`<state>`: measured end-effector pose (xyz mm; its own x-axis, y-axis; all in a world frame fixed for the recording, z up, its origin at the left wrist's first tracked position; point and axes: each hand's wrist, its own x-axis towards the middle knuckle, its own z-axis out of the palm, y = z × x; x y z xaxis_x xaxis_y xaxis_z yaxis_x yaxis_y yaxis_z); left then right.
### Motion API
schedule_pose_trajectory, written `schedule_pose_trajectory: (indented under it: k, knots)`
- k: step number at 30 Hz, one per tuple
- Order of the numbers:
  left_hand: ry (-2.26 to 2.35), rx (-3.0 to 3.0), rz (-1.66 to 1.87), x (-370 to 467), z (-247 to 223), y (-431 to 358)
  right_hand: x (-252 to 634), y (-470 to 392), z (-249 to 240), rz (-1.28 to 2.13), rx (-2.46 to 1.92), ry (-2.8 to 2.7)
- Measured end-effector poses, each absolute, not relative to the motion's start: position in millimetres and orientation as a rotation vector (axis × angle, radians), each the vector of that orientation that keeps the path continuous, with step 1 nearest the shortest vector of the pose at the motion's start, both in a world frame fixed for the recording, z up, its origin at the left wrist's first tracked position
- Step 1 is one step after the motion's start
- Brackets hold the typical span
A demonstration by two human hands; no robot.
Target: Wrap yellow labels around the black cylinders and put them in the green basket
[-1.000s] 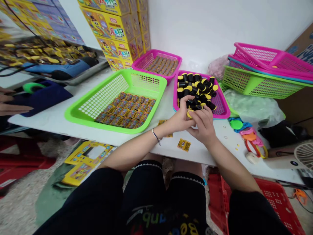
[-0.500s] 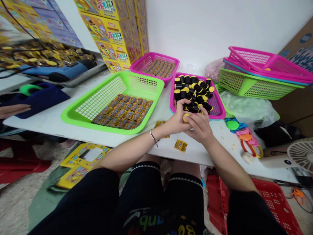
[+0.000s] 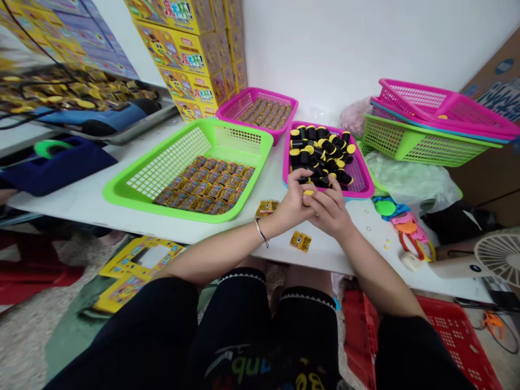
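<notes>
Both of my hands meet in front of the pink basket, closed around one small cup with a yellow lid [image 3: 307, 197]; most of its body is hidden by my fingers. My left hand [image 3: 295, 203] grips it from the left, and my right hand [image 3: 330, 208] wraps it from the right. Behind them, black cups with yellow ends [image 3: 320, 149] lie jumbled in the pink basket [image 3: 365, 181]. Below my hands a yellow printed wrapper [image 3: 300, 241] lies flat on the table. A small stack of similar wrappers [image 3: 267, 208] sits by my left wrist.
On the left, a green basket [image 3: 162, 211] holds rows of wrapped cups. Another pink basket [image 3: 260, 93] with rows stands behind it, beside stacked yellow boxes [image 3: 182, 59]. Stacked baskets [image 3: 426, 138], a small fan [image 3: 501, 260] and tape rolls [image 3: 412, 244] are on the right.
My hands stay together on the cup, with slight finger movement. At the far left, another person's hand has drawn back mostly out of view.
</notes>
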<state>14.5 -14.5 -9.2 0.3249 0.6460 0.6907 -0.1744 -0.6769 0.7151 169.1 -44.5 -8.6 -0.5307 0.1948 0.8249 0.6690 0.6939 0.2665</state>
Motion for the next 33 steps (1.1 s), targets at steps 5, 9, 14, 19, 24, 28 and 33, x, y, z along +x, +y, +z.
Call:
schedule_pose_trajectory:
  k: [5,9,14,19,24,28,33]
  knots:
    - [0.225,1.816,1.074,5,5,-10,177,-45,-12,-0.724,-0.654,-2.086]
    - [0.153,1.843,0.915,-3,11,-10,181,-47,-9,-0.778,-0.578,-2.092]
    - [0.144,1.909,1.123,-1,15,-5,184,-42,-1,-0.804,-0.608,-2.026]
    - [0.473,2.111,1.301,-7,35,-18,203,-30,-4,-0.686,-0.861,-2.016]
    - [0.777,2.293,1.274,-49,80,-45,219,-29,5,-0.643,-1.126,-1.938]
    - [1.2,2.278,0.88,-93,114,3,218,-31,15,-0.619,-1.406,-1.825]
    - [1.548,2.253,0.588,-114,87,110,216,-27,18,-0.555,-1.612,-1.753]
